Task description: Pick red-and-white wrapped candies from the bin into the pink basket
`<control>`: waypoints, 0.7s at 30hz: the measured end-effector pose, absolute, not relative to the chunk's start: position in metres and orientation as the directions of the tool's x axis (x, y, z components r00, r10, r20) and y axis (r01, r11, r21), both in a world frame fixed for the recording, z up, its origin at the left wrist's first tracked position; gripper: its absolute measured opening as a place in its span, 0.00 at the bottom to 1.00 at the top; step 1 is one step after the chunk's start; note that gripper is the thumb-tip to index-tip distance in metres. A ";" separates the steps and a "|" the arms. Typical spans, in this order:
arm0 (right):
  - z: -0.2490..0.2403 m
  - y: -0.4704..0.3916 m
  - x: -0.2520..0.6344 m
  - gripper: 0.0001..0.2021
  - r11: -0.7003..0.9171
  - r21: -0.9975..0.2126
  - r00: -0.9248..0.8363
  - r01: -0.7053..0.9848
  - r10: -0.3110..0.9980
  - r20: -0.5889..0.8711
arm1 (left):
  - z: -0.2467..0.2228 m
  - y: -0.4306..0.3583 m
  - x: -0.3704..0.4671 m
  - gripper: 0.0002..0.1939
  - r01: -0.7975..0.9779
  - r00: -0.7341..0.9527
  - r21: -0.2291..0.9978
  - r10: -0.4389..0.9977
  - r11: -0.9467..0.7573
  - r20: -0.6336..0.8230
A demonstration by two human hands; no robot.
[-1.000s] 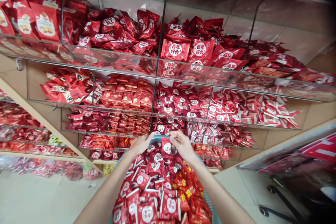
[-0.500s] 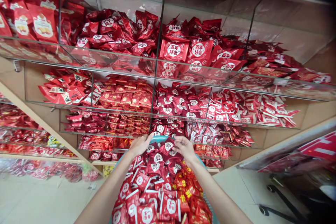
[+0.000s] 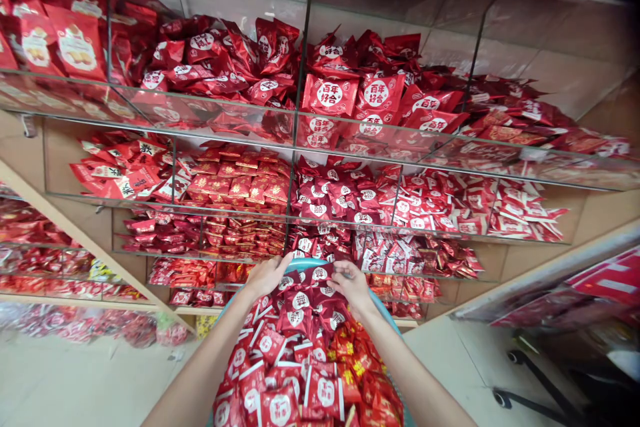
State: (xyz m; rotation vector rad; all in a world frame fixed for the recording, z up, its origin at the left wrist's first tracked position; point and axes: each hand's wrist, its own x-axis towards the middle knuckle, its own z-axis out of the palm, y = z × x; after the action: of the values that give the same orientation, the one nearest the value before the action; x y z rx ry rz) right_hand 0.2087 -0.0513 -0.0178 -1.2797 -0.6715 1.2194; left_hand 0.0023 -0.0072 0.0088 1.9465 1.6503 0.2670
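Observation:
A teal basket full of small red packets stands low in the middle of the view. Dark red packets with white round labels lie at its far end, and red-and-gold ones at its right. My left hand is closed on the far left part of the basket's rim. At the far right of the basket, my right hand has its fingers bent together on a dark red packet beside the rim.
Glass shelves heaped with red packets rise in front, split by dividers. A wooden-edged shelf unit stands at the left. Bagged goods lie below it. At the right are a red-and-white package and black legs with casters.
The fingers of my right hand have curled in a little more over the dark red packet. My left hand and the basket look nearly the same.

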 end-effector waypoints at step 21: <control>0.010 -0.087 0.206 0.10 0.237 -0.675 -0.087 0.698 0.965 0.249 | 0.001 -0.004 0.002 0.37 0.848 0.203 0.524 0.961 -0.076 -0.189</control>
State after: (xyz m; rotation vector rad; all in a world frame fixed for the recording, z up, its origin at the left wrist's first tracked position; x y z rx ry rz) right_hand 0.2056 -0.0866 0.0104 -1.5250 -1.8507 0.5134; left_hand 0.0022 -0.0036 0.0015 1.9546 1.6759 0.2781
